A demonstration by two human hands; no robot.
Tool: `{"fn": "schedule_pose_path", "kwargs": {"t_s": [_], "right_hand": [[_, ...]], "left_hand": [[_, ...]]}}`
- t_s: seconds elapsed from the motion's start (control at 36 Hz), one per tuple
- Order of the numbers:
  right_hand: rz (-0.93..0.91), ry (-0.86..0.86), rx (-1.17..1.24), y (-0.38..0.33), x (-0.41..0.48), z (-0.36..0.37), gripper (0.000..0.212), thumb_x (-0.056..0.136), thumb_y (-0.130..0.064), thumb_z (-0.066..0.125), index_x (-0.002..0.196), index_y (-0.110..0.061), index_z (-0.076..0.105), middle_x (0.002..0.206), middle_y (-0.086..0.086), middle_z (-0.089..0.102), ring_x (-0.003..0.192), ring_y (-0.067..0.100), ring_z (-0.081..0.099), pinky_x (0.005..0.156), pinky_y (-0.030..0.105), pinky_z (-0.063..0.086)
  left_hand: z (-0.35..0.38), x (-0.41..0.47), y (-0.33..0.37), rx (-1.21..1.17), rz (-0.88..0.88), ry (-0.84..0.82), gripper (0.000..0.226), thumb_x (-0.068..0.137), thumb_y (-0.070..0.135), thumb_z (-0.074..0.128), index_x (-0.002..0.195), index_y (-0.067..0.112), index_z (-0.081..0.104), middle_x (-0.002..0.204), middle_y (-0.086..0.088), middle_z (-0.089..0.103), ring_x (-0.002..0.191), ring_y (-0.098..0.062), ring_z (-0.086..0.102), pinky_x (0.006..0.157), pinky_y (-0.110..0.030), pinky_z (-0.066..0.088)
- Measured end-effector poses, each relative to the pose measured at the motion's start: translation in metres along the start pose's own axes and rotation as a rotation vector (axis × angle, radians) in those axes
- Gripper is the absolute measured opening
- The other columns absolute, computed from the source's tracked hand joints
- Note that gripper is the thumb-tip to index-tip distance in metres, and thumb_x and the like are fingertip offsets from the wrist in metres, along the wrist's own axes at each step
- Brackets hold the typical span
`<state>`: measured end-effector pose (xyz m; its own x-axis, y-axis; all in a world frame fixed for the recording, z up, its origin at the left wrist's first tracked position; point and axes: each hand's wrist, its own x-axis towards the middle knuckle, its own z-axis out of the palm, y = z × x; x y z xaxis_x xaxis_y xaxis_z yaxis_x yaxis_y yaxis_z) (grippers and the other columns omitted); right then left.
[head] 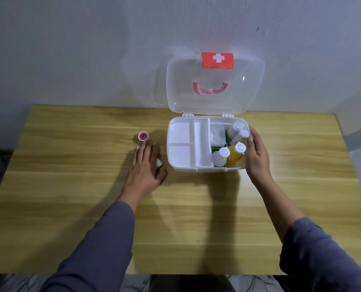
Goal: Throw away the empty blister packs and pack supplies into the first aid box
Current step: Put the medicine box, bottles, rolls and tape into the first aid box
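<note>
The white first aid box (175, 165) stands open at the back middle of the table, its clear lid (215, 89) upright against the wall. A white divider tray (181, 131) fills its left half. Several white-capped bottles, one with yellow liquid (235, 158), stand in the right half beside a green pack (216, 148). My right hand (256, 153) grips the box's right wall, thumb on the rim. My left hand (145, 167) lies flat on the table left of the box, covering a small white item (159, 163). A red-cored tape roll (144, 137) sits just beyond its fingertips.
The wooden table (70, 186) butts against a grey wall at the back. Its front edge runs near the bottom of the view, with a patterned floor below it. A dark object sits off the table's left edge.
</note>
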<state>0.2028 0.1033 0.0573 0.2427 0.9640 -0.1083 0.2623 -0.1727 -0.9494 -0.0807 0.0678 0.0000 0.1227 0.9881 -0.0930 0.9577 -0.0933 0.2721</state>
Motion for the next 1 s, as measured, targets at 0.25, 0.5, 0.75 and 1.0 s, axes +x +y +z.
{"fn": "schedule_pose_path", "kwargs": {"t_s": [0.25, 0.5, 0.75, 1.0], "right_hand": [[0.027, 0.035, 0.025, -0.002, -0.002, 0.002, 0.032, 0.1, -0.022, 0.034, 0.126, -0.017, 0.052, 0.117, -0.005, 0.059, 0.101, 0.005, 0.055, 0.078, 0.002, 0.042], [0.022, 0.051, 0.019, -0.003, -0.002, 0.004, 0.03, 0.1, -0.019, 0.033, 0.123, -0.017, 0.053, 0.114, -0.003, 0.059, 0.105, 0.012, 0.053, 0.088, 0.023, 0.043], [0.022, 0.047, 0.015, -0.001, -0.001, 0.003, 0.031, 0.1, -0.019, 0.033, 0.124, -0.016, 0.053, 0.113, -0.005, 0.058, 0.102, 0.009, 0.053, 0.073, 0.0, 0.041], [0.029, 0.025, 0.006, -0.003, -0.001, 0.002, 0.031, 0.1, -0.02, 0.033, 0.125, -0.016, 0.052, 0.114, -0.004, 0.058, 0.103, 0.01, 0.053, 0.072, -0.003, 0.039]], "left_hand": [[-0.012, 0.0, -0.02, -0.154, 0.03, -0.021, 0.085, 0.079, 0.052, 0.028, 0.147, 0.001, 0.023, 0.152, -0.019, 0.03, 0.139, -0.035, 0.029, 0.114, -0.032, 0.017], [-0.017, 0.0, -0.009, -0.209, -0.005, -0.037, 0.073, 0.085, 0.042, 0.038, 0.138, -0.009, 0.037, 0.126, -0.027, 0.056, 0.116, -0.039, 0.054, 0.099, -0.032, 0.033], [-0.024, 0.003, 0.001, -0.122, 0.044, 0.046, 0.048, 0.08, 0.039, 0.038, 0.113, 0.004, 0.045, 0.093, -0.022, 0.065, 0.086, -0.038, 0.065, 0.07, -0.041, 0.054], [-0.044, 0.01, 0.009, -0.266, -0.217, 0.122, 0.054, 0.084, 0.013, 0.066, 0.132, -0.002, 0.046, 0.114, -0.025, 0.059, 0.104, -0.042, 0.053, 0.09, -0.044, 0.04]]}}
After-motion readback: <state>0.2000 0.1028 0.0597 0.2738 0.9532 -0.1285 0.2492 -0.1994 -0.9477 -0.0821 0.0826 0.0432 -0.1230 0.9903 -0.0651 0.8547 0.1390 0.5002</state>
